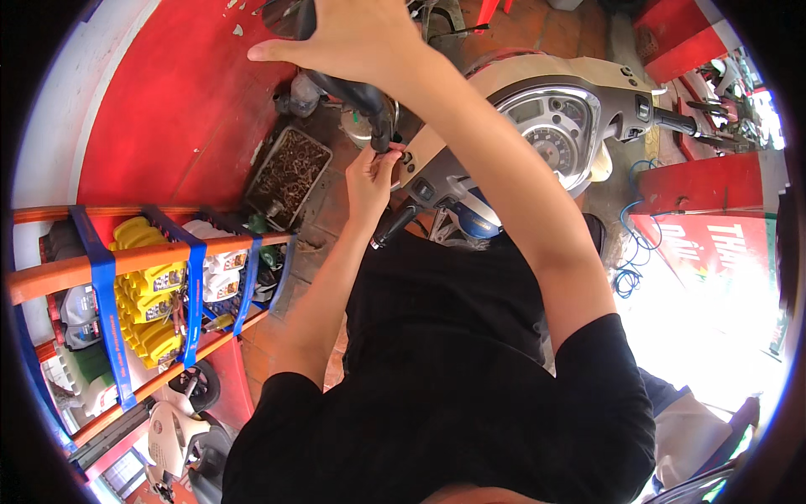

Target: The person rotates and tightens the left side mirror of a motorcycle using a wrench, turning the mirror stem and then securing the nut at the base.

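A scooter's handlebar cover with a round speedometer [546, 146] lies before me, a black rubber grip [395, 225] on its left side and another grip [675, 121] on its right. My left hand [373, 179] is at the left mirror mount, its thumb and fingers pinched at the lower end of a black part [380, 129], perhaps a mirror stem. My right hand [359, 44] is raised above, across the upper part of the black piece, thumb spread out to the left. Its fingertips are cut off by the top edge, so what they touch is hidden.
An orange and blue rack [141, 257] with yellow oil bottles [151, 283] stands at left. Beyond it, a tray [286, 176] of small metal parts lies by the red wall [182, 107]. A blue hose [630, 277] coils on the floor at right.
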{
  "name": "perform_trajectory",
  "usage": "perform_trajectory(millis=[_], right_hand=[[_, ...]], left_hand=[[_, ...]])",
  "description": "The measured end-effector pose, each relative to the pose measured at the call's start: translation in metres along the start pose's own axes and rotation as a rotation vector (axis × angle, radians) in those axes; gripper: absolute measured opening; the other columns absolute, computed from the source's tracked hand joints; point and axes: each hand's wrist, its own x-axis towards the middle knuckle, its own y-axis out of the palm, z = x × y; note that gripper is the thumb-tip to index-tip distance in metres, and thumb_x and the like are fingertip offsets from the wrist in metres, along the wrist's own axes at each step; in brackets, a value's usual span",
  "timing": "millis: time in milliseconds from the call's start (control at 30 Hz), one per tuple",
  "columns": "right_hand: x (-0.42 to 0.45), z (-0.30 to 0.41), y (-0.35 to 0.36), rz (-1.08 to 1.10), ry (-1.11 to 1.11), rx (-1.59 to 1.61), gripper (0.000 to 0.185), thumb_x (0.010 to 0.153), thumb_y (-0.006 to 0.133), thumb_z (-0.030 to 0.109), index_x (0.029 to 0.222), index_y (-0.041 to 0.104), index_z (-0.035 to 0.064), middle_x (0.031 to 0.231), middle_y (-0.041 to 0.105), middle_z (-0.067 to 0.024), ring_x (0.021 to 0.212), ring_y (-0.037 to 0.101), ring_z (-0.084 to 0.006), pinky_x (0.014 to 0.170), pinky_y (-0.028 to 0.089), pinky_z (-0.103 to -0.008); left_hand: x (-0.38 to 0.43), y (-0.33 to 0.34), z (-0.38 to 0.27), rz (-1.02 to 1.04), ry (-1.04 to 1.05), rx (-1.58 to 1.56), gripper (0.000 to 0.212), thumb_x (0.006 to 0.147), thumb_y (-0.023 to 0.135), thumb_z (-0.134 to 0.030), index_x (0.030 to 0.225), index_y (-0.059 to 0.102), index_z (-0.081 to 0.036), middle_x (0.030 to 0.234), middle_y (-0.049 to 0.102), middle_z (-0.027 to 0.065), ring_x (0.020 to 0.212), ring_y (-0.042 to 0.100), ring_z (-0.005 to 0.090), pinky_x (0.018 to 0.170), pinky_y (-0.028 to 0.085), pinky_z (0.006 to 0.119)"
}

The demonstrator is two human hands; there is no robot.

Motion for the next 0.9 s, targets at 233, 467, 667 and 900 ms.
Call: perform_trajectory(millis=[233, 467, 667, 900], right_hand=[[-0.053, -0.024, 0.020, -0.136, 0.038, -0.015, 0.064, 0.072, 0.073, 0.043, 0.117, 0.059, -0.0003, 0.108, 0.060, -0.0223, 0.105, 0.059, -0.0343, 0.091, 0.047, -0.0413], [-0.101, -0.046, 0.014, 0.686, 0.242, 0.174, 0.040, 0.071, 0.076, 0.037, 0.086, 0.069, 0.0006, 0.074, 0.065, -0.0174, 0.075, 0.066, -0.0353, 0.069, 0.054, -0.0422], [-0.101, -0.049, 0.024, 0.812, 0.102, 0.034, 0.029, 0.079, 0.068, 0.028, 0.079, 0.068, -0.0007, 0.068, 0.063, -0.0175, 0.065, 0.063, -0.0348, 0.062, 0.050, -0.0414], [-0.089, -0.074, 0.044, 1.074, -0.142, 0.406, 0.029, 0.083, 0.064, 0.024, 0.075, 0.065, -0.0043, 0.061, 0.059, -0.0159, 0.055, 0.056, -0.0305, 0.055, 0.043, -0.0411]], left_hand=[[-0.005, 0.008, -0.006, -0.088, -0.127, -0.065, 0.014, 0.091, 0.065, -0.013, 0.096, 0.064, -0.001, 0.085, 0.068, 0.0016, 0.076, 0.060, 0.0041, 0.064, 0.048, 0.020], [-0.011, 0.018, 0.006, -0.216, -0.045, 0.011, 0.018, 0.093, 0.063, -0.016, 0.087, 0.058, 0.000, 0.065, 0.052, -0.0041, 0.055, 0.046, 0.0021, 0.047, 0.033, 0.021], [-0.012, 0.029, -0.003, -0.277, -0.009, 0.024, 0.014, 0.094, 0.061, -0.013, 0.090, 0.058, 0.000, 0.078, 0.060, -0.0001, 0.066, 0.051, 0.0025, 0.056, 0.040, 0.020], [-0.022, 0.027, 0.012, -0.271, -0.066, -0.190, 0.015, 0.096, 0.057, -0.013, 0.095, 0.060, 0.003, 0.082, 0.062, 0.0018, 0.075, 0.056, 0.0061, 0.068, 0.044, 0.021]])
